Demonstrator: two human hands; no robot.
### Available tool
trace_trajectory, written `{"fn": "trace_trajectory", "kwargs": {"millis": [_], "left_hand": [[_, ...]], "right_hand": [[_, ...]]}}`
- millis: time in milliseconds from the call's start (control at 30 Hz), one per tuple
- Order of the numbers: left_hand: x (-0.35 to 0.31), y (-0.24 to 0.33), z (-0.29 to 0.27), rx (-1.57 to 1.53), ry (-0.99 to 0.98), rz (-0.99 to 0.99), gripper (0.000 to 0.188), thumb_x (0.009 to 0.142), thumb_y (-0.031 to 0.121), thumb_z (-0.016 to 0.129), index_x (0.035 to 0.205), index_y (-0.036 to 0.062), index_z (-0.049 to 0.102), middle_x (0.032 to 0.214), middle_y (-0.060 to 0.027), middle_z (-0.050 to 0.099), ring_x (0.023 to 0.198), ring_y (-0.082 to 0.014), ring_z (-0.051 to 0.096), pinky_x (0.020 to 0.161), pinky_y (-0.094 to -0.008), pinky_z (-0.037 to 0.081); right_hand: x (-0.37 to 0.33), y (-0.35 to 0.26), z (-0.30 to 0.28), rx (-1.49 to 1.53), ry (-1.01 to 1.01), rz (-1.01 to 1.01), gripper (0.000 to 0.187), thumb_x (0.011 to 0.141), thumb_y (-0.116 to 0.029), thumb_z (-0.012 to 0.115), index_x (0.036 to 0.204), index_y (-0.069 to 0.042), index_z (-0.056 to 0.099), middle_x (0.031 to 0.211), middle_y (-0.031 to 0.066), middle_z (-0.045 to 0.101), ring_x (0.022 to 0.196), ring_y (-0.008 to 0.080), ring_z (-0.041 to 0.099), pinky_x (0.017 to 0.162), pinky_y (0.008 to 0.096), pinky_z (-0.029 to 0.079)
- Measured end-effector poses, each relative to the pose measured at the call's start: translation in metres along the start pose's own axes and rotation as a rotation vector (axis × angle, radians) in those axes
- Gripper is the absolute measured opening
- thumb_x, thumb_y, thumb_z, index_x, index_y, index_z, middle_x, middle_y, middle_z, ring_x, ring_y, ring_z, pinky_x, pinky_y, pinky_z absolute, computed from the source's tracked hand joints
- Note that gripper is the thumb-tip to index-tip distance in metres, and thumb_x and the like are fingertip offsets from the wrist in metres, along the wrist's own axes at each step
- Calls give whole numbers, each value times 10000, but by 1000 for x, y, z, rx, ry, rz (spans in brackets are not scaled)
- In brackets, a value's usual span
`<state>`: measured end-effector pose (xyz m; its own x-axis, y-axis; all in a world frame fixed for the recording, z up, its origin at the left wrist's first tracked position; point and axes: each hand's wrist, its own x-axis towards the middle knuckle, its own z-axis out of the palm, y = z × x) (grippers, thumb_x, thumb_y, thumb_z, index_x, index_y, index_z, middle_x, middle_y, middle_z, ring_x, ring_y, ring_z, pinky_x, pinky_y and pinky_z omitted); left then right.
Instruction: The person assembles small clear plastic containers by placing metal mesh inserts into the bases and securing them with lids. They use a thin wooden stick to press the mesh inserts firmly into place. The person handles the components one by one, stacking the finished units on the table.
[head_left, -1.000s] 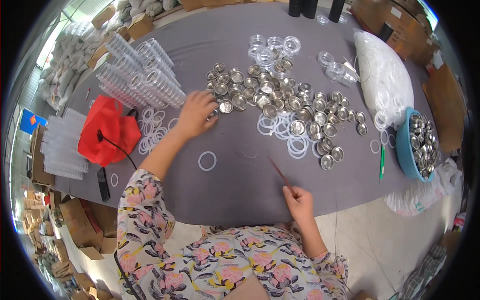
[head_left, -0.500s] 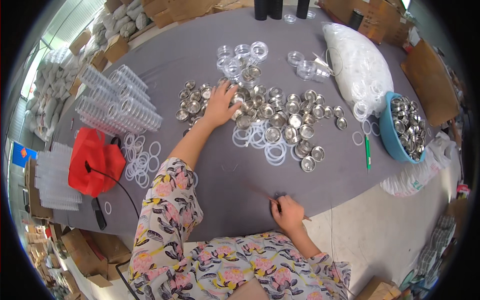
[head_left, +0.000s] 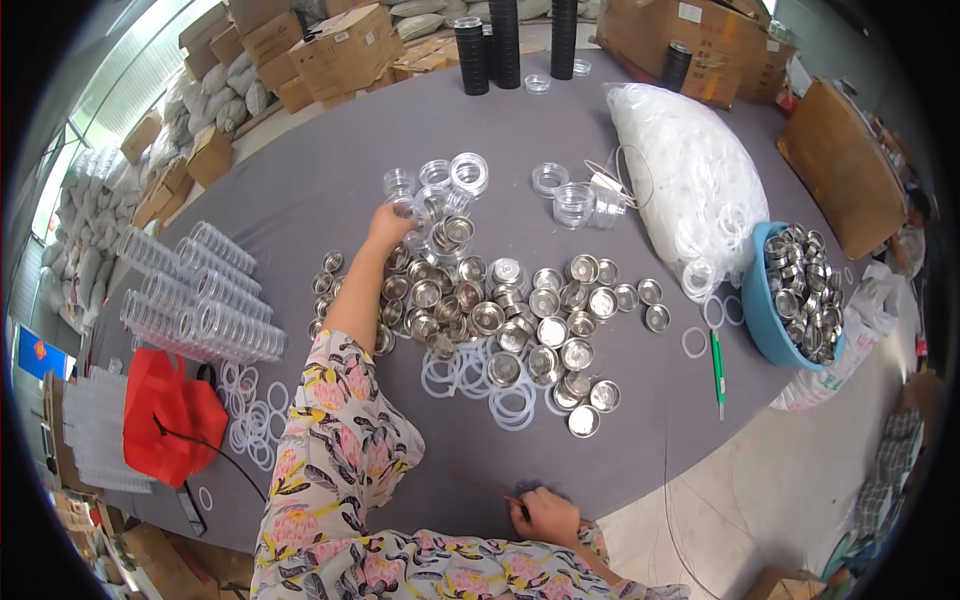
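Grey tabletop [head_left: 320,165], left hand [head_left: 392,224] seemingly touching cups [head_left: 399,184]; clear, round, glossy

The left hand [head_left: 393,224] touches the clear cups [head_left: 436,178] beyond metal caps [head_left: 487,318] heaped on the table [head_left: 600,470]. The right hand [head_left: 547,517], near the table's edge, grips a stick [head_left: 512,499]. White rings [head_left: 513,427] lie beside the caps.

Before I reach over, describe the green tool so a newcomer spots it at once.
On the grey table, find the blue basin of metal pieces at the person's right. Just left of it, nearer the person than the plump white bag, lies the green tool. Slim, straight and green, it stands out among the rounded things around it.
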<state>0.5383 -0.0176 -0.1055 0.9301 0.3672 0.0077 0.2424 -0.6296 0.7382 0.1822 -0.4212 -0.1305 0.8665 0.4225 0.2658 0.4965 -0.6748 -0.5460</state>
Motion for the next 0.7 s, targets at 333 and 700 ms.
{"fn": "trace_trajectory", "kwargs": {"millis": [333, 700], "left_hand": [[-12, -2, 12, 104, 480, 99, 285, 661, 58, 662, 927, -18, 594, 871, -165, 645, 819, -294, 625, 748, -368, 484], [-141, 69, -43, 85, -145, 239, 272, 662, 50, 626, 927, 19, 575, 867, -119, 608, 830, -219, 602, 751, -331, 471]], "right_hand": [[3, 0, -5, 18, -1, -18, 199, 693, -211, 660, 633, -132, 488, 590, 20, 455, 462, 178, 520, 398, 321, 423], [4, 0, -8, 112, -12, 40, 184, 745, -212, 649, 677, -105, 516, 639, 57, 515, 526, 235, 558, 460, 360, 454]]}}
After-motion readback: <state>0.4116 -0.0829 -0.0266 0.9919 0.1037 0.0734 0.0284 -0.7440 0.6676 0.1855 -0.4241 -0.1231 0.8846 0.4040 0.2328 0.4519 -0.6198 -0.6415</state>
